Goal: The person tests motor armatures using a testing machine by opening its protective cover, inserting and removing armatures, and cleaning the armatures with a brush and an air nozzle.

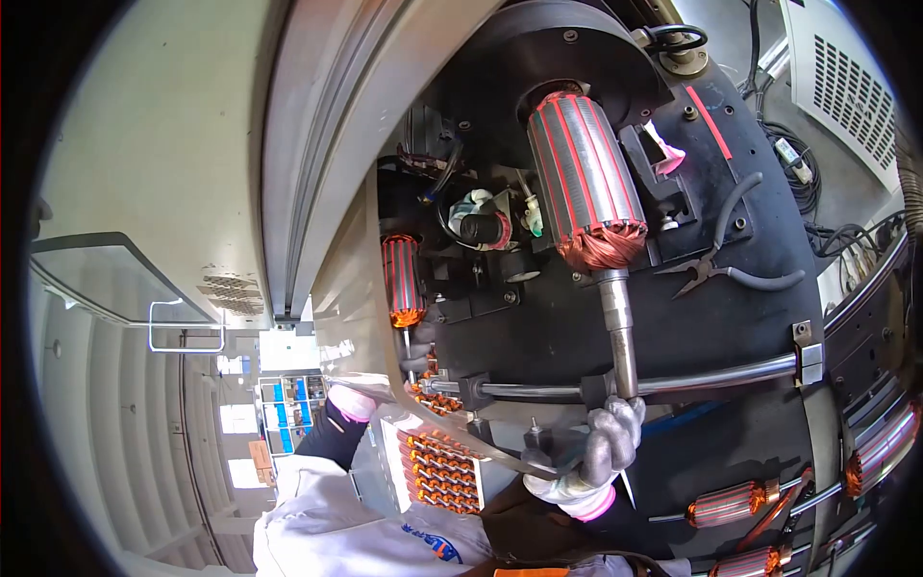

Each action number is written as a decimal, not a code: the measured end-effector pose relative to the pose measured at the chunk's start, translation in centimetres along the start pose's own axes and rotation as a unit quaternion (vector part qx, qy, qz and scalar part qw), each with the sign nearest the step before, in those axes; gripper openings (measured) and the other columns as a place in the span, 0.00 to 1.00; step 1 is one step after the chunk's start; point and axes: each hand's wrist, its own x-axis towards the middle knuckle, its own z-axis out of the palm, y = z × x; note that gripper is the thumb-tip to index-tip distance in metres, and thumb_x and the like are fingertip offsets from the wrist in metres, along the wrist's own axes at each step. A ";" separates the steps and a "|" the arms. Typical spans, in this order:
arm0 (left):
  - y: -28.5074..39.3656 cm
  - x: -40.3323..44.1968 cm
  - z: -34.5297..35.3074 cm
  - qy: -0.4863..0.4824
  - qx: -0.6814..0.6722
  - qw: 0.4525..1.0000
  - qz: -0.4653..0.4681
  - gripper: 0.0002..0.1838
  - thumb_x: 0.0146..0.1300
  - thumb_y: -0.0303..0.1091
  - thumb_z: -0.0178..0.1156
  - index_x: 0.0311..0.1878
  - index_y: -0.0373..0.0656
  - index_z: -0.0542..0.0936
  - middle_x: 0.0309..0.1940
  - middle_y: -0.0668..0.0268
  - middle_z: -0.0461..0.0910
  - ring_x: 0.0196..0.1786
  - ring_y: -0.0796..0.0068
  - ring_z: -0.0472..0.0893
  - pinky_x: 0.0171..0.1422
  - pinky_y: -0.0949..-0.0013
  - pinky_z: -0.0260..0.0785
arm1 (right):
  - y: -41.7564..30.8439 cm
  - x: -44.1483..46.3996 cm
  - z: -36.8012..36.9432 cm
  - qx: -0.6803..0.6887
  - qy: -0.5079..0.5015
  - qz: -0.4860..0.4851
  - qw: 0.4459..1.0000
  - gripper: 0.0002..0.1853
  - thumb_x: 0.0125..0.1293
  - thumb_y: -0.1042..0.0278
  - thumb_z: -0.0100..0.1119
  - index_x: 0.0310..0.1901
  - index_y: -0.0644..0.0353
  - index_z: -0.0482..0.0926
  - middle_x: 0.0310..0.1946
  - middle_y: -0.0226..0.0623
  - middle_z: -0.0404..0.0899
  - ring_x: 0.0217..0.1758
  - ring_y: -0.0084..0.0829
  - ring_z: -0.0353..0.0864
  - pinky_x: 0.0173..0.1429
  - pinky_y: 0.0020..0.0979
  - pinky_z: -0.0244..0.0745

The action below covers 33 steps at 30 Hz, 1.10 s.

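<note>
A large motor armature (586,178), with red-edged steel slots and copper end windings, is seated in a round black machine head (558,48). Its steel shaft (618,322) points toward me. My right hand (606,447), in a grey-coated glove with a pink cuff, has its fingers curled round the shaft's near end. A thin pointed piece shows just below those fingers; I cannot tell whether they hold it. On the left, the pink cuff of my left hand (352,403) meets the edge of a transparent panel (351,322), which hides or blurs the fingers.
Grey-handled pliers (716,255) and a red strip (710,122) lie on the black machine plate. A metal rail (711,375) crosses in front. Smaller copper-wound armatures (726,505) rest at lower right; rows of orange-and-copper parts (442,471) stand beside my body. Cables (817,192) coil at right.
</note>
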 end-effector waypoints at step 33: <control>-6.5 -2.1 -12.5 -0.024 -0.204 0.971 0.119 0.29 0.71 0.56 0.43 0.35 0.37 0.79 0.16 0.69 0.66 0.15 0.78 0.61 0.22 0.73 0.56 | -0.7 -4.8 4.7 0.041 -0.090 -0.021 0.995 0.22 0.51 0.44 0.66 0.41 0.47 0.72 0.44 0.30 0.67 0.54 0.37 0.68 0.59 0.47 0.61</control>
